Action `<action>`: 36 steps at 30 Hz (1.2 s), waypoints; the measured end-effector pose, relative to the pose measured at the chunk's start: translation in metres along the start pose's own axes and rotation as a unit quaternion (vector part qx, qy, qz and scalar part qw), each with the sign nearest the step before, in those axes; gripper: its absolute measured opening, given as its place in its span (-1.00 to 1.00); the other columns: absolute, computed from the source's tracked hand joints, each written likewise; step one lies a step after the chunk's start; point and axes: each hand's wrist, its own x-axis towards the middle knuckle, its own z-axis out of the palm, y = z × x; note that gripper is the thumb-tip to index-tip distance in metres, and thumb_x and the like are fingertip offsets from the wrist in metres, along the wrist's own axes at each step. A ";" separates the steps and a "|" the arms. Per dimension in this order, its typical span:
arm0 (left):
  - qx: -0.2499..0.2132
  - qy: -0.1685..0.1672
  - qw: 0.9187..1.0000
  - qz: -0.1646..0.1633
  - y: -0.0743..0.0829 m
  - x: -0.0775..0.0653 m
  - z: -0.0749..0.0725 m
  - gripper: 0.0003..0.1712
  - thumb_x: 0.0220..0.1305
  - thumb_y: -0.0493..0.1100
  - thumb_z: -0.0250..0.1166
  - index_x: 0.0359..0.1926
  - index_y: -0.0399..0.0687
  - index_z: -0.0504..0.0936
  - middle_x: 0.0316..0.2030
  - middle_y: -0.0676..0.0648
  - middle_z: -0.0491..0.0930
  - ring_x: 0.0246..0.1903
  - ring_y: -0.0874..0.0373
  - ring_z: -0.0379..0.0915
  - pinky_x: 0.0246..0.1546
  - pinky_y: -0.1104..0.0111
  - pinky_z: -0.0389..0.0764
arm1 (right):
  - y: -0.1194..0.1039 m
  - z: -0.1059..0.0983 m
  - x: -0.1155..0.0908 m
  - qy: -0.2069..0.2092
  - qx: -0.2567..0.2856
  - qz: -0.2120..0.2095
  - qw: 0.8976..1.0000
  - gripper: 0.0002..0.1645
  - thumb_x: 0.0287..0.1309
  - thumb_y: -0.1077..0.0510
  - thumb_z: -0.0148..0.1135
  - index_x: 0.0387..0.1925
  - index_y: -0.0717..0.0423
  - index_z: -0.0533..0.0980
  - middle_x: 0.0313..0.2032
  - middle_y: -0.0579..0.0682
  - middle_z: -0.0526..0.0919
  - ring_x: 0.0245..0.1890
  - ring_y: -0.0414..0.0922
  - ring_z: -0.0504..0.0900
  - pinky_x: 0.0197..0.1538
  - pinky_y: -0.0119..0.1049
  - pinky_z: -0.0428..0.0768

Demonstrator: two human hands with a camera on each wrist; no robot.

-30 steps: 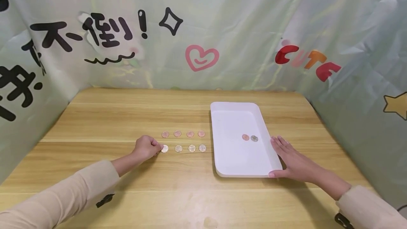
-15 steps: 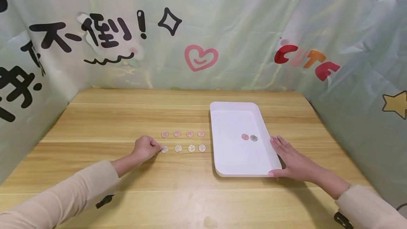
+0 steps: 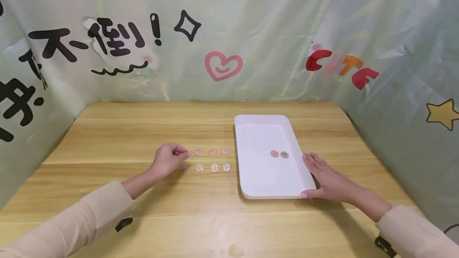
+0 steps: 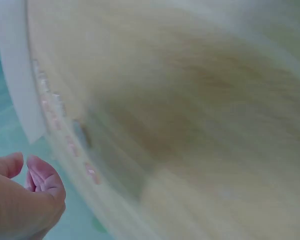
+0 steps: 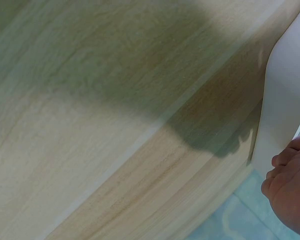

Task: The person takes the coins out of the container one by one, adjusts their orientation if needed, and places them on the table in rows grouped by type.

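the left hand [image 3: 167, 159] has its fingers [image 3: 181, 153] curled together at the tips, just left of the far row of coins; whether they pinch a coin cannot be told, since the tips hide whatever lies between them. in the left wrist view the fingertips [image 4: 39, 172] bunch against the thumb and the rest is blurred. three copper coins [image 3: 211, 151] lie in the far row to the right of the fingers. just near of the hand lies the near row of four silver coins [image 3: 214, 167]; its leftmost coin [image 3: 184, 169] sits in the hand's shadow, apart from the fingers.

the right hand [image 3: 328, 178] lies flat with its fingers [image 3: 312, 159] straight and slightly spread along the right rim of the white tray [image 3: 263, 130], the thumb touching the tray's near right corner. the right wrist view shows the fingertips [image 5: 285, 162] against the tray's white wall. inside the tray, a copper coin [image 3: 274, 153] and a dark silver coin [image 3: 284, 155] lie side by side, touching or nearly so, near the right wall.

all of this rests on a wooden tabletop [image 3: 143, 126]. pale green sheeting [image 3: 272, 31] printed with black characters, a pink heart and the word "cute" walls in the far and side edges.
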 end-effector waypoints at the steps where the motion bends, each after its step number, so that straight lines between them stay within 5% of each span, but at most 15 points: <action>1: -0.007 0.001 1.000 0.008 0.003 0.001 0.001 -0.80 0.16 -0.24 0.26 -0.34 -0.38 0.61 -0.50 -0.17 0.60 -0.56 0.24 0.37 -0.59 0.56 0.41 | 0.000 0.000 0.000 0.000 0.000 0.000 1.000 0.29 -0.11 -0.32 0.30 0.34 0.46 -0.04 0.35 0.43 0.01 0.39 0.27 -0.11 0.21 -0.71 -0.54; 4: -0.019 0.006 0.999 0.029 0.013 0.004 0.004 -0.82 0.15 -0.26 0.28 -0.34 -0.37 0.62 -0.47 -0.19 0.62 -0.52 0.25 0.39 -0.53 0.56 0.43 | 0.001 0.000 0.000 -0.002 0.001 0.001 1.000 0.29 -0.11 -0.32 0.29 0.34 0.45 -0.05 0.35 0.43 0.01 0.39 0.27 -0.10 0.25 -0.67 -0.52; 14: -0.084 -0.010 0.996 0.016 0.037 0.013 0.025 -0.80 0.16 -0.25 0.27 -0.28 -0.36 0.63 -0.40 -0.23 0.64 -0.52 0.27 0.42 -0.52 0.56 0.47 | 0.001 0.000 -0.001 -0.002 0.006 0.005 1.000 0.29 -0.12 -0.32 0.30 0.35 0.45 -0.05 0.35 0.43 0.01 0.39 0.28 -0.10 0.21 -0.72 -0.53; 21: -0.133 -0.027 0.991 0.017 0.062 0.019 0.044 -0.82 0.14 -0.26 0.29 -0.28 -0.34 0.62 -0.42 -0.23 0.63 -0.49 0.08 0.51 -0.48 0.44 0.56 | 0.001 0.001 0.000 0.001 -0.001 0.002 1.000 0.29 -0.13 -0.32 0.30 0.33 0.48 -0.03 0.34 0.45 0.02 0.38 0.30 -0.07 0.19 -0.74 -0.53; 25: -0.181 -0.044 0.982 0.016 0.078 0.023 0.054 -0.80 0.15 -0.26 0.29 -0.27 -0.36 0.61 -0.43 -0.21 0.62 -0.55 0.21 0.48 -0.42 0.34 0.62 | 0.001 0.000 0.001 0.002 0.000 -0.001 1.000 0.29 -0.13 -0.32 0.30 0.33 0.48 -0.02 0.34 0.45 0.03 0.37 0.31 -0.06 0.20 -0.73 -0.52; 36: -0.282 -0.061 0.957 -0.024 0.124 0.049 0.087 -0.79 0.15 -0.25 0.29 -0.26 -0.35 0.63 -0.41 -0.15 0.64 -0.55 0.29 0.47 -0.39 0.48 0.62 | -0.001 -0.001 0.000 -0.009 0.014 0.014 1.000 0.29 -0.12 -0.31 0.31 0.34 0.45 -0.04 0.36 0.42 0.00 0.39 0.29 -0.10 0.34 -0.56 -0.46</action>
